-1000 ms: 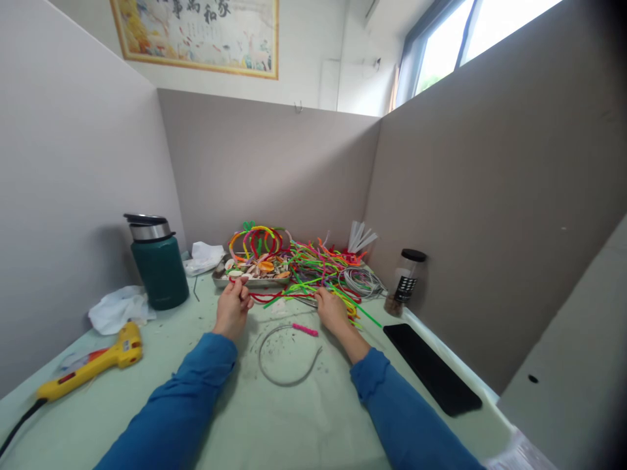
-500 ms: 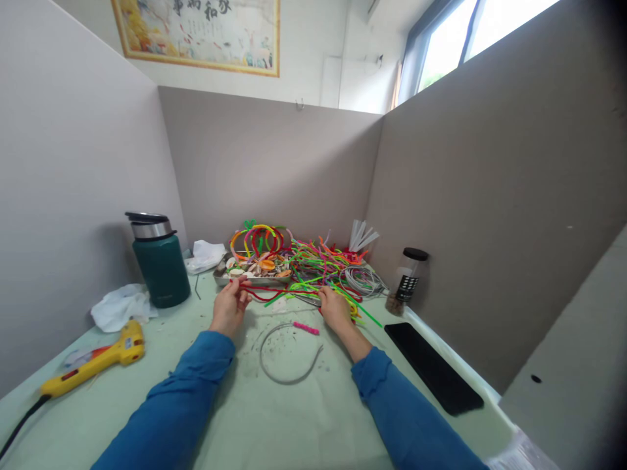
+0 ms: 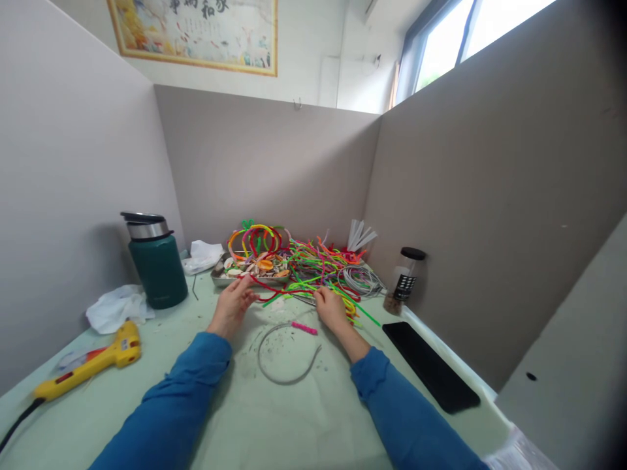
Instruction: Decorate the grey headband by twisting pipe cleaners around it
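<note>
My left hand [image 3: 232, 305] pinches one end of a dark red pipe cleaner [image 3: 280, 291], whose strands stretch across to the right and cross midway. My right hand [image 3: 332, 308] closes its thumb and fingers on the other end; its fingertips are partly hidden. Below, on the table, lies a thin grey headband [image 3: 278, 379] with a short pink wrapped piece [image 3: 304, 328] near one end. A heap of colourful pipe cleaners [image 3: 318, 261] spreads behind my right hand. Beyond my left hand stands a metal tray [image 3: 223, 282] of small flat pieces, with wrapped hoops [image 3: 257, 240] above it.
On the left are a yellow glue gun [image 3: 93, 365], a green bottle [image 3: 159, 271] and crumpled tissue [image 3: 120, 308]. A black phone-like slab [image 3: 431, 367] and a lidded jar [image 3: 405, 281] stand or lie on the right. Grey partitions [image 3: 269, 150] enclose the table.
My left hand has turned slightly and its fingers have shifted along the red pipe cleaner, whose strands now cross between my hands. My right hand has barely moved; the view shifts slightly.
</note>
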The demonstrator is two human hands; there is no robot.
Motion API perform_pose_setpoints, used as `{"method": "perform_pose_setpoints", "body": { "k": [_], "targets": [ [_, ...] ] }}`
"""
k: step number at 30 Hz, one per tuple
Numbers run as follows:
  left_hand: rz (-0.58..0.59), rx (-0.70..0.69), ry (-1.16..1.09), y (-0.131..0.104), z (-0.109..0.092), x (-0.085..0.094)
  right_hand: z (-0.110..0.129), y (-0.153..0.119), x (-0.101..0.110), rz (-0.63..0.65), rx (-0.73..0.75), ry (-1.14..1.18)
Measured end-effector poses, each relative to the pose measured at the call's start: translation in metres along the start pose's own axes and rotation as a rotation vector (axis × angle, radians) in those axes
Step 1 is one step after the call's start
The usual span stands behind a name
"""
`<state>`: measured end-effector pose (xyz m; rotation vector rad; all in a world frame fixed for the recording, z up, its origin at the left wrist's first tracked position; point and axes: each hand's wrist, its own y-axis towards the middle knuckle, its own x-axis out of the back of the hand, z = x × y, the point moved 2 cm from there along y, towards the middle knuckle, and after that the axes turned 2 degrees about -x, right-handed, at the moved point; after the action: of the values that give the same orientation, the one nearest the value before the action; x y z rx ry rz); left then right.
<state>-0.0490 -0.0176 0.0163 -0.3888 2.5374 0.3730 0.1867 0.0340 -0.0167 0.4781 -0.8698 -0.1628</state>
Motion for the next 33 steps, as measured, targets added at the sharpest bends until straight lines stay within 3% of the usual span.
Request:
{"method": "perform_pose_setpoints", "body": {
  "k": [6,9,13,19,30,33],
  "targets": [
    [0.213,0.187,0.208,-0.018,0.02,-0.019,0.019,-0.009,0.006,0.0,0.089,0.091],
    [0.303,0.209,0.278,-0.026,0.025,-0.027,0.032,-0.017,0.01,0.005,0.191,0.153],
    [0.323,0.18,0.307,-0.031,0.026,-0.032,0.046,-0.027,0.013,0.011,0.343,0.234],
    [0.364,0.183,0.264,-0.029,0.029,-0.031,0.055,-0.033,0.013,0.051,0.454,0.256],
    [0.339,0.202,0.248,-0.027,0.031,-0.026,0.057,-0.034,0.01,0.113,0.44,0.228],
    [0.33,0.21,0.239,-0.025,0.031,-0.025,0.048,-0.025,0.011,0.085,0.375,0.162]
  ]
}}
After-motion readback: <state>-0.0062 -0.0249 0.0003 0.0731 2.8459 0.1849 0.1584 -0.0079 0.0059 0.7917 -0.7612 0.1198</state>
